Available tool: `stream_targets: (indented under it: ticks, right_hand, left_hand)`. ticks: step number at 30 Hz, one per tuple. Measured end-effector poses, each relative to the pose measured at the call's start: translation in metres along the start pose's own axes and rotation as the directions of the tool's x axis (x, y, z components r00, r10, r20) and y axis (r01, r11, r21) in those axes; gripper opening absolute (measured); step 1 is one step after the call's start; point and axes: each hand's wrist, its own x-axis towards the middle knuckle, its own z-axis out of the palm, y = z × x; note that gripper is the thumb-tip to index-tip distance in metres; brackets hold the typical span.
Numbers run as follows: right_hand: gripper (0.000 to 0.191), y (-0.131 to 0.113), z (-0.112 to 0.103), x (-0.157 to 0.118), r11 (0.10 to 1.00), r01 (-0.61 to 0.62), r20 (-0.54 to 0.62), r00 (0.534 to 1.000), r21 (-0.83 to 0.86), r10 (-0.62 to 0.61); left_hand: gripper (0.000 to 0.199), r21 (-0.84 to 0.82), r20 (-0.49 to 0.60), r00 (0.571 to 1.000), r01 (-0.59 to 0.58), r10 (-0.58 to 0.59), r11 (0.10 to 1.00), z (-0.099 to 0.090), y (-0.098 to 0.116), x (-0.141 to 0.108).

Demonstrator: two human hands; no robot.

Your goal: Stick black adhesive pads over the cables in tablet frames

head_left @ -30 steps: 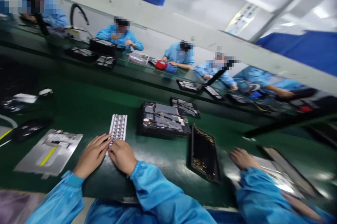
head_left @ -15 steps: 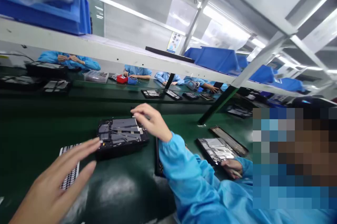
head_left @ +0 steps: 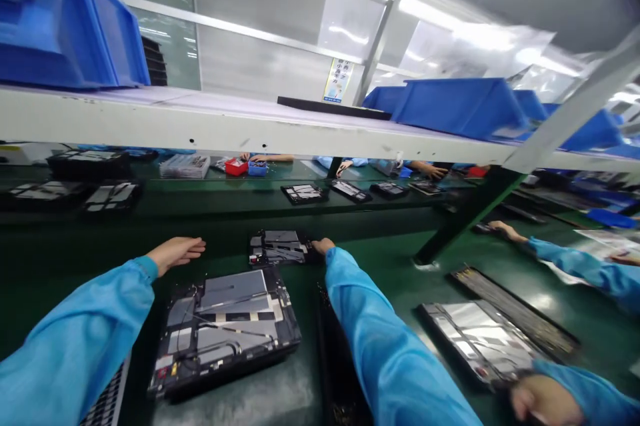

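Observation:
My left hand (head_left: 177, 254) is open, its fingers stretched out together in the air beyond a stack's far left corner. It touches nothing. My right hand (head_left: 324, 246) reaches forward and closes on the right edge of an opened tablet (head_left: 277, 246), with inner parts and cables exposed; the fingertips are partly hidden. That tablet lies behind a near stack of opened tablets (head_left: 235, 319), whose top one shows grey panels, thin cables and a black frame. Under my right forearm lies a long black tray (head_left: 337, 353), partly covered by the sleeve.
To the right, a co-worker's hand (head_left: 545, 399) is at another opened tablet (head_left: 480, 333), beside a narrow tray (head_left: 517, 306). A green post (head_left: 465, 219) stands on the green table. A white shelf (head_left: 225, 126) with blue bins (head_left: 460, 106) crosses above. Several tablets lie on the far ledge.
Both my hands have moved forward past the near stack. My right hand is now on an opened tablet behind it. The view has shifted, showing the near stack larger and lower.

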Motion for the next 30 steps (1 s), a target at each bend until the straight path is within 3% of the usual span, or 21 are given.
stream_targets:
  ticks: [2, 4, 7, 12, 16, 20, 24, 26, 27, 28, 30]
  right_hand:
    - [0.037, 0.011, 0.015, 0.019, 0.985, -0.146, 0.111, 0.982, -0.092, 0.155]
    - [0.036, 0.019, 0.032, 0.034, 0.948, -0.257, 0.205, 0.934, -0.187, 0.294]
    - [0.035, 0.024, 0.061, 0.042, 0.907, -0.331, 0.297, 0.867, -0.260, 0.401]
    - [0.034, 0.011, 0.094, 0.023, 0.923, -0.353, 0.393, 0.835, -0.153, 0.385]
    - [0.029, -0.030, 0.087, 0.002, 0.940, -0.333, 0.437, 0.858, 0.073, 0.270]
    - [0.029, -0.090, 0.054, -0.032, 0.917, -0.255, 0.399, 0.909, 0.307, 0.120]
    - [0.045, -0.128, -0.003, -0.105, 0.857, -0.152, 0.362, 0.931, 0.492, -0.042]
    - [0.049, -0.128, -0.036, -0.158, 0.835, -0.069, 0.296, 0.948, 0.546, -0.116]
    - [0.050, -0.123, -0.052, -0.187, 0.844, -0.029, 0.259, 0.957, 0.536, -0.131]
    - [0.050, -0.114, -0.067, -0.217, 0.869, -0.008, 0.224, 0.967, 0.496, -0.118]
    - [0.049, -0.085, -0.092, -0.278, 0.927, -0.010, 0.208, 0.975, 0.375, -0.074]
  left_hand:
    - [0.065, -0.036, 0.049, 0.996, 0.076, -0.074, 0.996, 0.007, -0.007, 0.026]
    - [0.063, -0.079, 0.091, 0.987, 0.138, -0.130, 0.987, 0.018, -0.016, 0.047]
    - [0.055, -0.155, 0.130, 0.978, 0.184, -0.165, 0.970, 0.034, -0.030, 0.067]
    - [0.034, -0.300, 0.092, 0.985, 0.165, -0.144, 0.940, 0.040, -0.044, 0.068]
    - [0.022, -0.395, -0.034, 0.992, 0.095, -0.118, 0.914, 0.025, -0.035, 0.040]
    - [0.026, -0.458, -0.193, 0.981, -0.069, -0.023, 0.886, 0.003, -0.012, -0.024]
    - [0.047, -0.449, -0.289, 0.950, -0.245, 0.120, 0.860, -0.007, -0.001, -0.140]
    - [0.052, -0.342, -0.334, 0.914, -0.347, 0.232, 0.874, -0.001, -0.009, -0.212]
    - [0.051, -0.230, -0.378, 0.875, -0.404, 0.301, 0.886, 0.006, -0.019, -0.249]
    - [0.048, -0.121, -0.403, 0.850, -0.417, 0.339, 0.901, 0.014, -0.033, -0.285]
    - [0.043, 0.008, -0.424, 0.847, -0.350, 0.320, 0.937, 0.037, -0.070, -0.350]
